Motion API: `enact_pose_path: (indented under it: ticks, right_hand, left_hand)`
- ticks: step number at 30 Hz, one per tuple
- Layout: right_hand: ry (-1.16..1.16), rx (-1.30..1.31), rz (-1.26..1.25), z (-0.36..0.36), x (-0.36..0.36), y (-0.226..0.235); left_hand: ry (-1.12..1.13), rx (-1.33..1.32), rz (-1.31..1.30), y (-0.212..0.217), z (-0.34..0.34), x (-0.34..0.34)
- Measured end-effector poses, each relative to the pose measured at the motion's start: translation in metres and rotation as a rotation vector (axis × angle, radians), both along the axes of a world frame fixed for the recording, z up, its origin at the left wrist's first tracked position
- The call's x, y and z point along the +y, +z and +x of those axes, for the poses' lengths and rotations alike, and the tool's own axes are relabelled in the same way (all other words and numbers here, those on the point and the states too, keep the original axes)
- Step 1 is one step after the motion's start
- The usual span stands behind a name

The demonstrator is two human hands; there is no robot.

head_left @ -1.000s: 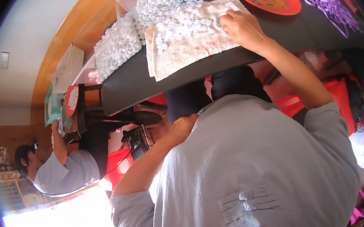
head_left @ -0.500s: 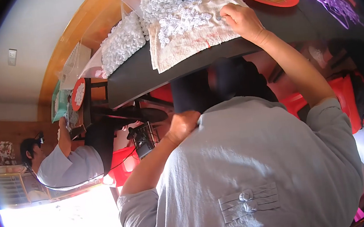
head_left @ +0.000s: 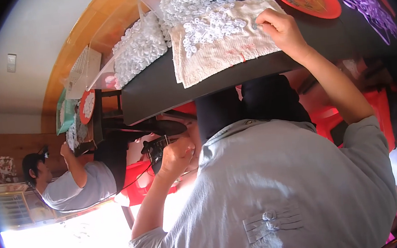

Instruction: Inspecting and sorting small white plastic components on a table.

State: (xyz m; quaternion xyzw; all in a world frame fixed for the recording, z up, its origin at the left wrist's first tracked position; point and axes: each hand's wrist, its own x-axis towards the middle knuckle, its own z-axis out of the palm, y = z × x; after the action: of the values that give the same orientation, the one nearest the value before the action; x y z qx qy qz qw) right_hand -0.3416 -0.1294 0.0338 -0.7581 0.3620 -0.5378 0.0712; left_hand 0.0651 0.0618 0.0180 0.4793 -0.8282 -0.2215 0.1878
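A cream towel [head_left: 207, 70] lies on the dark table, with a loose spread of small white ring-like plastic pieces [head_left: 213, 27] over its far left part. My right hand [head_left: 285, 32] is at the towel's right side, thumb and fingers pinched together. Tiny greyish bits show beside its fingertips, but what the pinch holds is too small to make out. Below the table edge, left of my lap, my left hand [head_left: 178, 155] is raised and closed in a fist. Anything inside that fist is hidden.
Clear bags full of white pieces [head_left: 138, 43] stand beyond and left of the towel. A red plate [head_left: 328, 12] with small grey parts sits at the far right, near purple ribbon [head_left: 369, 7]. At left, a co-worker [head_left: 82, 183] sits by a green basket [head_left: 66, 115] and an orange-red plate [head_left: 87, 106].
My left hand has moved left, away from my waist. My right hand stays pinched at the towel's right side. The view has shifted slightly, and the co-worker's hand has lowered from the green basket.
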Motion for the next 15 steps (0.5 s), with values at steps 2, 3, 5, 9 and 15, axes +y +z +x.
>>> enact_pose_path:
  ticks: [2,3,5,9,15]
  right_hand:
    - [0.1,-0.02,0.153,0.015,0.002,0.003]
    - [0.162,-0.021,0.199,0.026,0.007,0.008]
    - [0.329,-0.033,0.27,0.052,0.011,0.012]
    - [0.503,0.048,0.363,0.091,0.024,0.026]
    - [0.5,0.059,0.336,0.098,0.016,0.034]
  left_hand:
    - [0.092,0.108,0.116,0.014,-0.011,-0.014]
    - [0.181,0.211,0.23,0.025,-0.021,-0.023]
    - [0.252,0.329,0.327,0.054,-0.054,-0.047]
    - [0.408,0.774,0.424,0.072,-0.106,-0.093]
    - [0.375,0.859,0.655,0.071,-0.12,-0.13]
